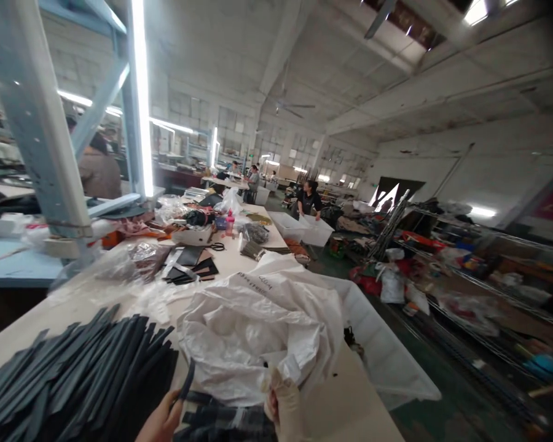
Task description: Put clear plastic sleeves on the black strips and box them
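Observation:
My left hand [162, 418], at the bottom edge, is closed on a dark strip [187, 380] that stands up from between thumb and fingers. My right hand [283, 405], in a pale covering that looks like a glove, has its fingers drawn together beside the near edge of a white woven sack [258, 319]. A small dark tip shows by those fingers, but what they hold is unclear. Between the hands lies a bundle of dark strips [230, 423] with a clear band or wrap around it. To the left spreads a large pile of dark strips [83, 374].
A white plastic tub [391, 362] stands against the table's right side. Farther up the table lie scissors [217, 246], dark flat pieces [191, 264] and plastic bags [142, 261]. A blue metal frame [50, 123] rises at left. A person [308, 199] stands beside white bins beyond.

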Motion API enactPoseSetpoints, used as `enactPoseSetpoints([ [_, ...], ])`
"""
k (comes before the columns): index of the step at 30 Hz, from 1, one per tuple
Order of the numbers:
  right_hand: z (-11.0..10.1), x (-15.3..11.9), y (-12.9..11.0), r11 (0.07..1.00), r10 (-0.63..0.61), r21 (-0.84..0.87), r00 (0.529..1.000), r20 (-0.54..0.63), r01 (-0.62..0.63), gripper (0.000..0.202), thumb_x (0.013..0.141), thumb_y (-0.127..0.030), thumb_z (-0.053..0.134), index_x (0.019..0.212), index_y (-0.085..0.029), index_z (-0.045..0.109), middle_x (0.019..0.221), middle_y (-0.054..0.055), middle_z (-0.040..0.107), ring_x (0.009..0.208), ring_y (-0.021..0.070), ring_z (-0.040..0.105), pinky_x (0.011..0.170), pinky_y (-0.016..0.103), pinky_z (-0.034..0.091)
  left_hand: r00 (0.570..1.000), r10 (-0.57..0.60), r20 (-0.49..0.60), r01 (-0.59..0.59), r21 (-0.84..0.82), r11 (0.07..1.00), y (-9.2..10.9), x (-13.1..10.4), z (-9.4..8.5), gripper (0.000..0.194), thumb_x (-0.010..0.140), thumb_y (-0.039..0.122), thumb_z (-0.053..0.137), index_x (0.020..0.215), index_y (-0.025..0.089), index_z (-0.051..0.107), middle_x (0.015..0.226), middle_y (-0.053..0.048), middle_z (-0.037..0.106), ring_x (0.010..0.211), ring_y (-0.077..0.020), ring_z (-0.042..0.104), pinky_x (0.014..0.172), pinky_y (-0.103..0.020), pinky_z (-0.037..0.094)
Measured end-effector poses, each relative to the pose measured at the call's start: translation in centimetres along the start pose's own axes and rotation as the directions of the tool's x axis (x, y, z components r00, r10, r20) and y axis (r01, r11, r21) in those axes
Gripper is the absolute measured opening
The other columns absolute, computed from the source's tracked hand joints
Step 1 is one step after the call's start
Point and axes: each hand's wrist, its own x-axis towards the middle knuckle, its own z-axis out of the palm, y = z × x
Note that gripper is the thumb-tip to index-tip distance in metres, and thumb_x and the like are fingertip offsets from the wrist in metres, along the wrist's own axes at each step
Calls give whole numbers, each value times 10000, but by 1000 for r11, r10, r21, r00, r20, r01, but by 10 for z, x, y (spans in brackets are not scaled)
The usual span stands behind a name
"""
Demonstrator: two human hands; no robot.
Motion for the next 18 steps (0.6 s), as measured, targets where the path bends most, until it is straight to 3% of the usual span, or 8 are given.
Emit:
enactPoseSetpoints([
  [3, 22, -5, -19, 993, -1, 117, 992, -124, 15, 366, 575, -482, 734, 567, -162, 556, 442, -61, 476, 382, 44, 379, 362, 180, 298, 983, 122, 134, -98, -171, 980, 38, -48, -15, 401, 740, 534, 385, 861, 180, 531, 472, 74, 369, 398, -108, 406, 392, -205, 337],
  [6, 41, -7, -41, 970, 98, 230, 992, -84, -77, 324, 522, -379, 794, 638, -156, 590, 540, -46, 541, 458, 52, 439, 414, 173, 355, 948, 197, 251, -140, -227, 964, 69, -86, -39, 417, 752, 557, 400, 832, 170, 535, 488, 82, 342, 388, -71, 322, 374, -178, 286],
  [8, 50, -8, -50, 955, 124, 276, 992, -36, -110, 303, 540, -364, 787, 620, -160, 578, 535, -49, 527, 454, 52, 431, 404, 175, 344, 944, 233, 233, -183, -218, 959, 79, -102, -55, 391, 775, 532, 405, 814, 170, 548, 504, 72, 362, 415, -72, 341, 385, -169, 302],
  [12, 61, -11, -51, 941, 119, 316, 993, 16, -118, 294, 569, -368, 769, 580, -166, 555, 512, -55, 497, 434, 47, 399, 388, 182, 311, 937, 326, 124, -316, -99, 944, 83, -115, -71, 309, 801, 440, 424, 807, 174, 582, 564, 34, 499, 490, -93, 455, 446, -162, 380],
  [18, 60, -9, -39, 977, 106, 191, 993, -40, -97, 309, 564, -402, 763, 567, -154, 578, 507, -43, 495, 457, 56, 389, 424, 199, 304, 892, 441, 101, -450, 93, 888, 70, -108, -67, 229, 815, 335, 432, 823, 196, 613, 681, 9, 648, 611, -119, 603, 580, -158, 456],
])
